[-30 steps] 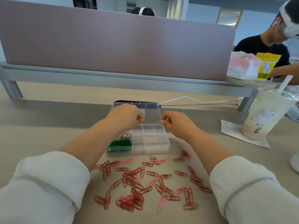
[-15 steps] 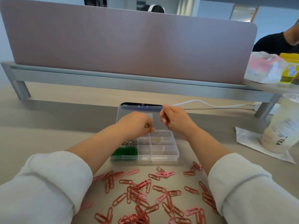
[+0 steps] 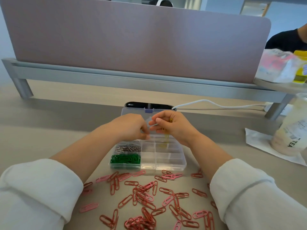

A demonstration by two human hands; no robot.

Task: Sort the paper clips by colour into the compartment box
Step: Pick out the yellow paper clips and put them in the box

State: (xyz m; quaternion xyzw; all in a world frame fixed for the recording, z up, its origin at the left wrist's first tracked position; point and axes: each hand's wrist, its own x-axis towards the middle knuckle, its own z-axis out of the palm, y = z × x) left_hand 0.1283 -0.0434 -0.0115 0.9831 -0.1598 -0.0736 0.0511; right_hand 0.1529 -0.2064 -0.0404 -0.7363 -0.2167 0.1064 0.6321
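Both hands have been lifted a little higher over the box since half a second ago, and a string of yellow clips can now be seen hanging from the right hand (image 3: 174, 128). The yellow clips (image 3: 166, 138) are pinched in the bent fingers (image 3: 160, 121) of that hand, and the string hangs down toward a small part in the middle of the clear box (image 3: 181, 161), where a few more yellow clips are lying. The left hand (image 3: 131, 128) is held just beside the right one, with its fingers curled in tight. Whether something is held in it cannot be told.

The box is set open on the surface (image 3: 49, 130), with its lid laid back behind the hands. Green clips (image 3: 125, 160) are packed in the near left part. Silver clips (image 3: 128, 147) are kept in the part just behind that one. The other parts near the front look bare.

Many pink and red clips (image 3: 146, 196) are spread on the surface in front of the box, between the two white sleeves. A drink cup (image 3: 292, 130) is stood far to the right on a paper napkin (image 3: 259, 141).
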